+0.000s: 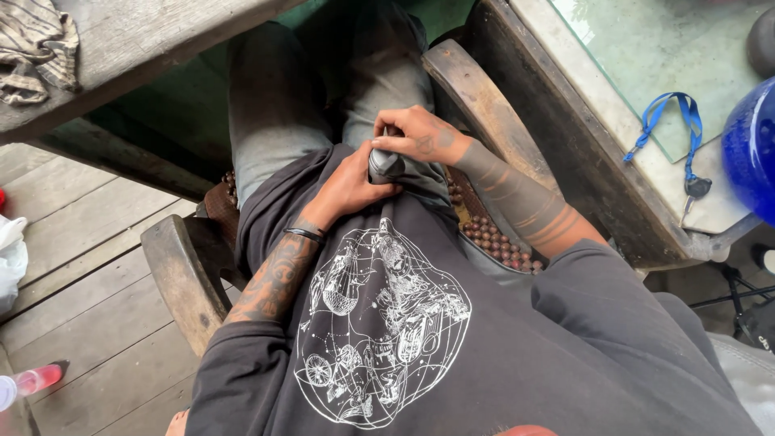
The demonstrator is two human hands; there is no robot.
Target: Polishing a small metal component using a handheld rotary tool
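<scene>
Now we sit with both hands in our lap: the left hand [349, 184] cups a small grey bundle [384, 164] (perhaps cloth), while the right hand's [417, 133] fingers [387, 142] pinch its top, calling for a steady grip.

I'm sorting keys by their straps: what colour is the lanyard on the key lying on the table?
Blue. The lanyard shows clearly in the head view.
</scene>
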